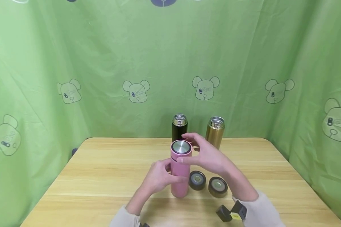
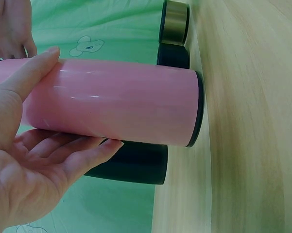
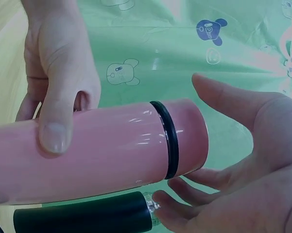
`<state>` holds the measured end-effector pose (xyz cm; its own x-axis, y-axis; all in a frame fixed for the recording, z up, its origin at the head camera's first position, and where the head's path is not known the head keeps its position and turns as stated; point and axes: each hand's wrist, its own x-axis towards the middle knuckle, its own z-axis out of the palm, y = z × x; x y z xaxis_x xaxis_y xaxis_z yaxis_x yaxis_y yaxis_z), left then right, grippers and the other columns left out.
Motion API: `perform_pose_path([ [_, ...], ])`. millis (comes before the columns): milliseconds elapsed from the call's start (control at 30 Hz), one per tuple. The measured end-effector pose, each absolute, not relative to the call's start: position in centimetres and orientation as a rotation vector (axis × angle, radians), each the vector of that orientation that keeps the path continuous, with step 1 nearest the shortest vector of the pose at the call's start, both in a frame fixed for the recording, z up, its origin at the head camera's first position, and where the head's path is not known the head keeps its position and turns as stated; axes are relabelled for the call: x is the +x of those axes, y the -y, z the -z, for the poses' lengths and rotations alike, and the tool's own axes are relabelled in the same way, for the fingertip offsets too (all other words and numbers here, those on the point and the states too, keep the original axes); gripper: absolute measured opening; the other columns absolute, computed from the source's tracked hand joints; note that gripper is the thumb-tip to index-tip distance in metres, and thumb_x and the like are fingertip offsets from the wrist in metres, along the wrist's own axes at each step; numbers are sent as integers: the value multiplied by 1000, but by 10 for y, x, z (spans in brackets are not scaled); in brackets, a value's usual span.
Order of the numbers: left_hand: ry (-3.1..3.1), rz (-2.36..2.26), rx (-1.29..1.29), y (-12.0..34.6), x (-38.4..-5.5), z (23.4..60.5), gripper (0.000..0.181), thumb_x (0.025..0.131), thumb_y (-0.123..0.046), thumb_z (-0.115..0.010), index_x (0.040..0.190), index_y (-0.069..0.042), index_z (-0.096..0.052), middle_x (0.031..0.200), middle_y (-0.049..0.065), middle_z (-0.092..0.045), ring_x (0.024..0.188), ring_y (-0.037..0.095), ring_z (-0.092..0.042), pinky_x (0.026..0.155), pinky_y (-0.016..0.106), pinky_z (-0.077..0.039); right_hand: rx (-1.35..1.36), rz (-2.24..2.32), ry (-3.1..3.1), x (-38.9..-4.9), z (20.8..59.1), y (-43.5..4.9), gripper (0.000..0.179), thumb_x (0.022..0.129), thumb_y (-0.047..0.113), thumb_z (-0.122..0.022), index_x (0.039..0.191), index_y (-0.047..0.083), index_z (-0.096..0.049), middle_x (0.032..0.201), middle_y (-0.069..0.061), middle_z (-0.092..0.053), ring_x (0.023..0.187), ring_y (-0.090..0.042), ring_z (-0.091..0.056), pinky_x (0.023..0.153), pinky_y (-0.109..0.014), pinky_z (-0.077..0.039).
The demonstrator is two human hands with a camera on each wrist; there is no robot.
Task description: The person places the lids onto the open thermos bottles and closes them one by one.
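Note:
A pink thermos bottle stands upright at the middle of the table, its lid on, with a silver disc on top. My left hand grips its body, thumb on the near side and fingers behind. Around the lid, my right hand is spread; in the right wrist view a gap shows between its thumb and the lid, and the fingers lie close below. Whether those fingers touch it I cannot tell. Behind stand a black thermos bottle and a gold thermos bottle, both uncapped.
Right of the pink bottle, two loose lids lie with their undersides up: one black, the other gold-sided. The wooden table ends at a green curtain behind it. A dark device is strapped at my right wrist.

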<state>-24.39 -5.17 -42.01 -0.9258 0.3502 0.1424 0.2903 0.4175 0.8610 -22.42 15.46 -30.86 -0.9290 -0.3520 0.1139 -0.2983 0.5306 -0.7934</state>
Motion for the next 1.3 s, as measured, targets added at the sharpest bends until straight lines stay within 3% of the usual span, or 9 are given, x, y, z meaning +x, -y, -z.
perform_pose_path([
  [133, -2575, -1573, 584, 51, -244, 420, 54, 73, -45, -89, 118, -22, -70, 112, -1, -77, 103, 15, -72, 90, 35, -60, -636, 1433, -2608, -225, 307, -157, 85, 86, 39, -80, 155, 18, -36, 157, -12, -44, 148, -40, -35, 121, -63, -25],
  [267, -2567, -1587, 582, 50, -243, 420, 52, 73, -44, -90, 117, -23, -71, 111, -2, -77, 103, 15, -72, 90, 34, -60, -728, 1486, -2513, -225, 304, -157, 79, 92, 29, -74, 157, 13, -33, 161, -14, -39, 152, -39, -30, 123, -59, -22],
  [533, -2569, -1588, 590, 50, -243, 420, 51, 73, -44, -89, 116, -22, -71, 110, -2, -77, 103, 15, -72, 89, 33, -60, -789, 1479, -2497, -223, 304, -157, 63, 95, 19, -68, 152, 4, -42, 146, -18, -55, 140, -38, -49, 115, -57, -40],
  [833, -2559, -1591, 577, 51, -243, 420, 52, 74, -42, -89, 118, -21, -71, 112, 0, -77, 104, 16, -72, 91, 35, -60, -644, 1547, -2570, -226, 307, -155, 63, 85, 25, -81, 140, 8, -55, 132, -10, -66, 128, -32, -60, 110, -51, -48],
  [1100, -2555, -1591, 570, 51, -243, 420, 54, 73, -42, -89, 120, -21, -71, 112, 0, -77, 104, 16, -72, 90, 35, -60, -530, 1525, -2638, -228, 309, -153, 67, 78, 36, -87, 133, 13, -56, 125, -5, -67, 120, -28, -63, 101, -47, -53],
  [1300, -2563, -1584, 581, 51, -244, 419, 53, 73, -42, -89, 119, -21, -71, 111, 0, -77, 102, 15, -73, 88, 33, -60, -508, 1512, -2677, -228, 309, -151, 67, 77, 36, -88, 128, 10, -55, 121, -8, -65, 114, -26, -63, 95, -42, -55],
])
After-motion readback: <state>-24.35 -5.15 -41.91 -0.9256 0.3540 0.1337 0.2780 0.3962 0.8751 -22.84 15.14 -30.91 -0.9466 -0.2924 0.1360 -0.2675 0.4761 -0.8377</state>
